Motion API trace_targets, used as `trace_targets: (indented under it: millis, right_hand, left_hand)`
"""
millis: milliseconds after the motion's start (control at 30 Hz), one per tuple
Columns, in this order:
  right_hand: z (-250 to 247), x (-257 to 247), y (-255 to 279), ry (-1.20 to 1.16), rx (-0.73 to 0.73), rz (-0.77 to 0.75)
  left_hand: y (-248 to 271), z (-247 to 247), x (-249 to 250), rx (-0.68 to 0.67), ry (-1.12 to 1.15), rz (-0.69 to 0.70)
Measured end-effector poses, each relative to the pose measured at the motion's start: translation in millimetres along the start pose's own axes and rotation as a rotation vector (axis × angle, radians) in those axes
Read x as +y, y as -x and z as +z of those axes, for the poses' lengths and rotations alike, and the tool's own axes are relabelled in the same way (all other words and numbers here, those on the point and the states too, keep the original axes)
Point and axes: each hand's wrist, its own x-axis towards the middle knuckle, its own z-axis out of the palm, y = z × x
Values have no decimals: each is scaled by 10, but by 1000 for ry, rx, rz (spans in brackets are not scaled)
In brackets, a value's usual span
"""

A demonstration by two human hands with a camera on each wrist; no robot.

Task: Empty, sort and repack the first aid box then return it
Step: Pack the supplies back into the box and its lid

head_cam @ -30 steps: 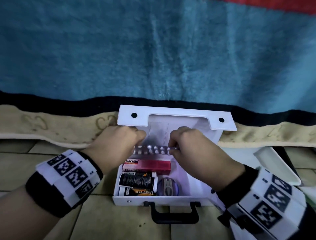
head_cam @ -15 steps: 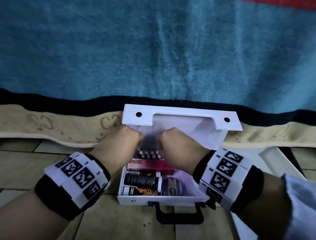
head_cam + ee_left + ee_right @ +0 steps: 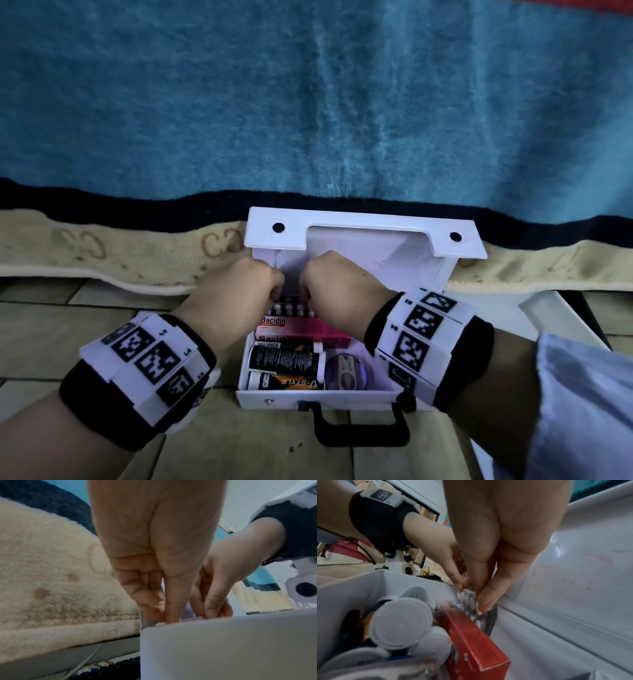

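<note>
Both hands have closed together since the earlier frames: left hand (image 3: 245, 291) and right hand (image 3: 337, 291) each pinch the blister pack (image 3: 291, 310) in a narrow grip, at the rear of the open first aid box (image 3: 308, 397), behind the red Bacidin carton (image 3: 301, 330).

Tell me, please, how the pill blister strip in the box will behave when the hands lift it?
The blister strip looks thin and flat, so probably light and somewhat bendy. Both the left hand and the right hand pinch it, which suggests it may flex if held by one end. Its foil looks smooth, perhaps slippery.
</note>
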Motion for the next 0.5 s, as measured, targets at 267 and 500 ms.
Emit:
trace_targets:
  millis: [267, 500]
  right_hand:
    - [-80, 32, 41, 62, -11, -26]
    - [-27, -83, 85, 139, -15, -150]
  left_hand:
    - [-5, -22, 89, -42, -86, 46]
    - [-16, -108, 132, -71, -267, -11]
